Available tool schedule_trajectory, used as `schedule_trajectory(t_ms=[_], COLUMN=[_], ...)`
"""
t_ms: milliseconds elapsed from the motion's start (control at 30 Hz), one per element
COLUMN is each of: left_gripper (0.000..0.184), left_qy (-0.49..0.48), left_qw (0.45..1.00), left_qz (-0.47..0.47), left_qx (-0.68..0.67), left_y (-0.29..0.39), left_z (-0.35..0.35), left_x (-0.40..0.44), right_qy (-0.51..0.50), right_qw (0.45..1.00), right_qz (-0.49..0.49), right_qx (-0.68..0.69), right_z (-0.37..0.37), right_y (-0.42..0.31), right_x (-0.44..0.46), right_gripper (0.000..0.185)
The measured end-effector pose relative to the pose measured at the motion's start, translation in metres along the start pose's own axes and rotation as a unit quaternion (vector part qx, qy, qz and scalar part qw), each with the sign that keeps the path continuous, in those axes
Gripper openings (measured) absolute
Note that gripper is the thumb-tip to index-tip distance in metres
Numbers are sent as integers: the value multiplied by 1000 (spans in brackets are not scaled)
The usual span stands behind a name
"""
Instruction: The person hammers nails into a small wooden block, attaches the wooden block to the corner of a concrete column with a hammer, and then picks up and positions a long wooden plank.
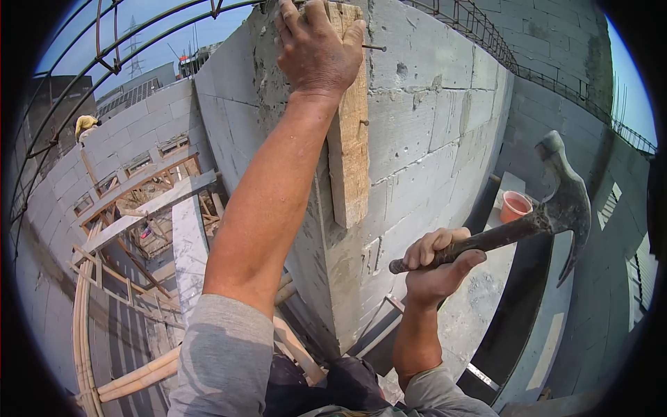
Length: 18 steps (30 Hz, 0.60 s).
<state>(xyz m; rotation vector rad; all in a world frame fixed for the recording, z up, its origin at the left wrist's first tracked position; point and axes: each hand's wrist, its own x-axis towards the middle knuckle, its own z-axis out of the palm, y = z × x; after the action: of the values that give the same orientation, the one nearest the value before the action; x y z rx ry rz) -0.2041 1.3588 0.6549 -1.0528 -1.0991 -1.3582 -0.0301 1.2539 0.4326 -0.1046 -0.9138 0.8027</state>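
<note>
My left hand [319,52] is closed around the upper part of a rough wooden board [353,153], which stands upright against the corner of a grey block wall [431,132]. Two nails stick out of the board: an upper nail [376,48] beside my thumb and a lower nail [364,122] further down. Lower and to the right, my right hand [441,263] grips the handle of a claw hammer [511,233]. The hammer's head points up and its claw curves down, apart from the board and nails.
Steel rebar [104,52] arches across the upper left. Bamboo poles [85,326] and planks [189,236] stand below on the left. A reddish bucket [515,206] rests on a ledge behind the hammer. Another person in yellow [86,124] is at the far left.
</note>
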Motion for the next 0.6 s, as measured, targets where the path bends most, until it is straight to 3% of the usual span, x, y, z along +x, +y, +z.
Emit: schedule_trajectory(t_ms=[67,133,200,233,267,300,333,400,600], left_gripper=[65,65,65,65,65,65,65,65,65], left_qy=[1,2,5,3,3,-1,-11,-3,-3], left_qw=[1000,1000,1000,1000,1000,1000,1000,1000,1000], left_qz=[2,3,0,-1,-1,0,-3,5,-5], left_qx=[-1,-1,1,0,0,-1,-2,-2,-1], left_y=[1,0,0,1,2,2,1,2,0], left_z=[2,4,5,5,5,6,5,3,0], left_x=[0,-1,-1,-2,-2,-2,-4,2,0], right_qy=[-31,-17,58,98,5,-43,-145,-51,16], right_qw=[979,936,932,929,974,998,942,953,998], right_qz=[-151,-309,-309,-307,-172,35,187,278,22], right_qx=[132,166,181,183,148,1,-237,-107,-48], right_z=[-3,0,13,18,13,9,11,6,-4], right_y=[-28,-60,-39,-22,28,66,79,73,9], right_x=[22,36,36,29,8,-19,-17,-20,-1], right_gripper=[71,73,74,74,72,66,62,64,68])
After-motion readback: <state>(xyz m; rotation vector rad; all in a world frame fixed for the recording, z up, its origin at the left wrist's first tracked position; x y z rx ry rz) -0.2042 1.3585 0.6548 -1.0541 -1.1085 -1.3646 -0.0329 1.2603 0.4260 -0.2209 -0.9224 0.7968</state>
